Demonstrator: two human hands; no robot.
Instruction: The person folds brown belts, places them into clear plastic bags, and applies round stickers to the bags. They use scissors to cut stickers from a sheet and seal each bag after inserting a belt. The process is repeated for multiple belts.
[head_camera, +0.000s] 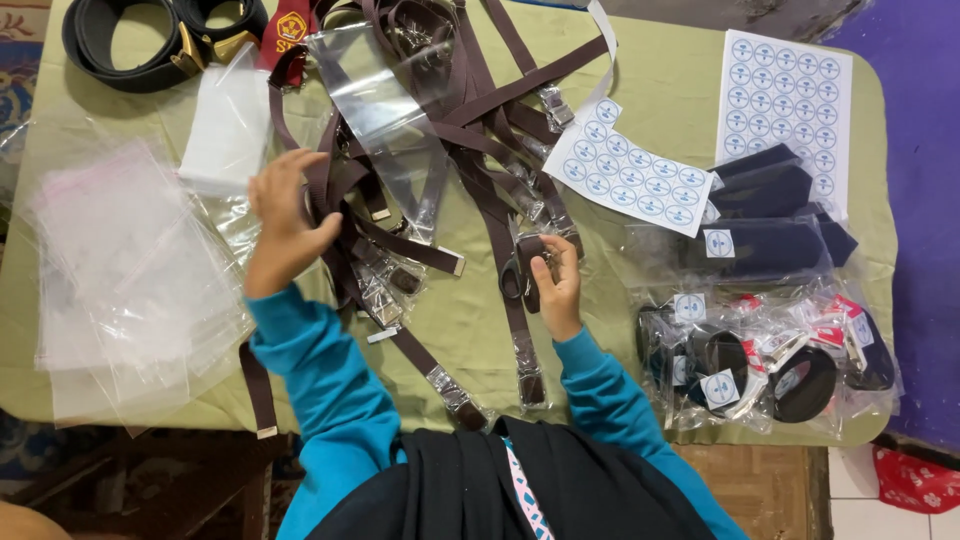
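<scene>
A limp, light brown strap (520, 300) is being rolled mid-table in the closed right hand (558, 285), best pinched near its buckle, while the left hand (290, 215), half-curled, is gathering the strap pile (440, 130).

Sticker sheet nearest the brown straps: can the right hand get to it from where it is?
Probably yes. The right hand sits just below the sticker sheet, which lies flat and uncovered; only loose brown straps lie between them.

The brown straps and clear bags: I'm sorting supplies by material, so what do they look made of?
The brown straps look like matte woven webbing, flat and limp, with shiny metal end clips. The clear bags look like thin glossy plastic film, see-through, with glare and wrinkles.
</scene>
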